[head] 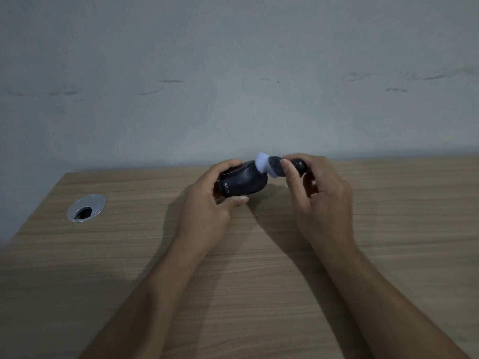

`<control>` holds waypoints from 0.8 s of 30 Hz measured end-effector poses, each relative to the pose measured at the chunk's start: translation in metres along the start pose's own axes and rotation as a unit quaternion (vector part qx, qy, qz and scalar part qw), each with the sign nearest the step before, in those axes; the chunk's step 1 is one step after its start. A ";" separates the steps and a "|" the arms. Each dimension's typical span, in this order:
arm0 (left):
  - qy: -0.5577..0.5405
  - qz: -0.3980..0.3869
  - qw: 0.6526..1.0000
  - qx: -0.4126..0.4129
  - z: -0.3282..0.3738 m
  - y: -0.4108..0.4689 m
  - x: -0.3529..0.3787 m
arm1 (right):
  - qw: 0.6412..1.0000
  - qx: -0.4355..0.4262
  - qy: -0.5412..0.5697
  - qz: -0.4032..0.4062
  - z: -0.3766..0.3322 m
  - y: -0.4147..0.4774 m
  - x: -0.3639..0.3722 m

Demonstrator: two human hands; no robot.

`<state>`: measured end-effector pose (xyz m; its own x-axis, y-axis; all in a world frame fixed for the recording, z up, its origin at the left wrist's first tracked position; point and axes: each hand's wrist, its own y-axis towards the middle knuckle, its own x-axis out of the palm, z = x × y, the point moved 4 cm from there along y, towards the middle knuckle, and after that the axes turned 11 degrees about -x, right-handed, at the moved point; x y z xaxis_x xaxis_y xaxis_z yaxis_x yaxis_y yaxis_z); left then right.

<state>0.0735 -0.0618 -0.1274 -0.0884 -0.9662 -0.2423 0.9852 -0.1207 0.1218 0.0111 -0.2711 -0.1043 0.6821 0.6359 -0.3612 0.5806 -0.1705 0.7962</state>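
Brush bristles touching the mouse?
Touching. Head view: the brush lays its white bristles against the far end of the black mouse, no gap.

Dark plastic on pale wood grain.
The mouse (243, 181) at the far middle looks like black plastic with a soft sheen and pale printed letters. The brush (276, 167) touching it on the right has a dark, glossy body and white bristles (261, 161) (fine and soft-looking). The desk (259, 281) is light wood-grain laminate, smooth and matt. The grommet (86, 208) at the left is silvery. The far wall (233, 73) is matt grey paint, scuffed.
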 end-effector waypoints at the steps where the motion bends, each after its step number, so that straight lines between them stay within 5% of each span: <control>1: 0.003 0.001 1.000 0.001 0.001 0.000 0.001 | 1.000 -0.008 0.010 -0.005 -0.002 0.000 0.001; 7: -0.020 0.026 0.999 -0.024 -0.005 0.003 -0.006 | 0.996 -0.028 0.051 -0.071 -0.009 -0.005 0.014; 12: -0.048 0.002 0.998 -0.036 -0.003 0.003 -0.005 | 0.999 0.050 0.009 -0.015 0.009 -0.003 0.004; 24: -0.001 0.007 0.999 -0.054 0.001 0.002 -0.004 | 0.998 0.024 0.045 -0.040 0.009 -0.006 0.013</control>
<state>0.0756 -0.0588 -0.1257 -0.0749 -0.9679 -0.2398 0.9964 -0.0822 0.0205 0.0205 -0.2686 -0.1179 0.5911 0.7138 -0.3755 0.6538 -0.1514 0.7414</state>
